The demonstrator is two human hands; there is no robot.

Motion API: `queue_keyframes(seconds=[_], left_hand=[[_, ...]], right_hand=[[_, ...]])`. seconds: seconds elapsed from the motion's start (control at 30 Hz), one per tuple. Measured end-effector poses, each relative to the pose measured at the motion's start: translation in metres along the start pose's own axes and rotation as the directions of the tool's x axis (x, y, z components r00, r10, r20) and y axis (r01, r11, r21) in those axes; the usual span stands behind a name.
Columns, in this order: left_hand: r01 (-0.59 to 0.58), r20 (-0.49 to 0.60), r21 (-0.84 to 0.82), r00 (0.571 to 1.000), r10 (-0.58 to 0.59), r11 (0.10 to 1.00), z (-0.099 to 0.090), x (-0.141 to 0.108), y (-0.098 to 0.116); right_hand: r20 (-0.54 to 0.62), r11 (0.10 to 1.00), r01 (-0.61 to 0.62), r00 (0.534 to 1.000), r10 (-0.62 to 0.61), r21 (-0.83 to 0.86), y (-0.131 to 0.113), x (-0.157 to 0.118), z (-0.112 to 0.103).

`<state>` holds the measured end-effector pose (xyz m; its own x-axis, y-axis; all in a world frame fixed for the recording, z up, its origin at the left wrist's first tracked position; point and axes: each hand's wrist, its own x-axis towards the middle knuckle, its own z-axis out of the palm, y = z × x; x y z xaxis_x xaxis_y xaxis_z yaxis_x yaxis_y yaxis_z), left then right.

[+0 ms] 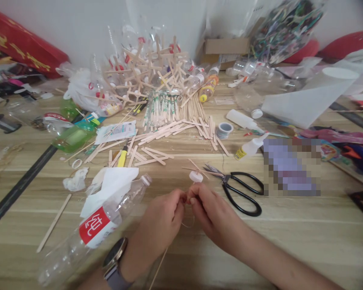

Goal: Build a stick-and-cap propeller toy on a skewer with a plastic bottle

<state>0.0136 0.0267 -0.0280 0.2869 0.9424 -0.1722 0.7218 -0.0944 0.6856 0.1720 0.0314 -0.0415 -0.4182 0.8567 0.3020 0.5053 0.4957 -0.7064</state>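
My left hand (165, 217) and my right hand (214, 213) meet over the table, fingertips pinched together and closed. A thin thread (189, 225) loops below the fingertips; the part between the fingers is hidden. Just beyond my right fingers sits a white bottle cap (196, 176) with thin wooden sticks by it. Black-handled scissors (226, 180) lie to the right, blades pointing left. Beside my left wrist rests a clear plastic bottle (115, 209) with a red label. A thin stick (159, 268) shows below my left hand.
Flat wooden sticks (154, 157), a yellow-handled cutter (122, 157), a glue bottle (249, 148) and a thread spool (224, 130) lie ahead. Behind them stand piled bottles and stick frames (157, 68). A white paper cone (308, 98) is at right, a green bottle (74, 137) at left.
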Motion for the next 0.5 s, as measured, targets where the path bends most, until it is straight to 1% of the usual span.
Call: queue_keyframes(seconds=[0.13, 0.23, 0.33, 0.43, 0.5], left_hand=[[-0.006, -0.008, -0.006, 1.000, 0.006, 1.000, 0.0008, 0.0005, -0.0018], [-0.007, -0.011, -0.094, 1.000, 0.006, 0.996, 0.0010, 0.0033, -0.0024], [0.025, -0.003, -0.209, 1.000, -0.026, 0.978, -0.0001, 0.0067, -0.0020], [0.032, -0.002, -0.265, 0.999, -0.034, 0.964, -0.0015, 0.0084, -0.0023], [0.022, 0.000, -0.293, 1.000, -0.023, 0.956, -0.0018, 0.0086, -0.0033]], right_hand=[[0.001, 1.000, -0.002, 1.000, 0.002, 0.012, 0.0005, 0.0010, -0.0009], [-0.004, 0.997, -0.052, 0.999, 0.052, 0.063, 0.0025, 0.0031, -0.0019], [-0.002, 0.967, -0.159, 0.987, 0.163, 0.199, 0.0045, 0.0057, -0.0019], [0.002, 0.890, -0.254, 0.962, 0.273, 0.380, 0.0050, 0.0073, 0.0005], [-0.001, 0.834, -0.277, 0.949, 0.315, 0.477, 0.0043, 0.0073, 0.0026]])
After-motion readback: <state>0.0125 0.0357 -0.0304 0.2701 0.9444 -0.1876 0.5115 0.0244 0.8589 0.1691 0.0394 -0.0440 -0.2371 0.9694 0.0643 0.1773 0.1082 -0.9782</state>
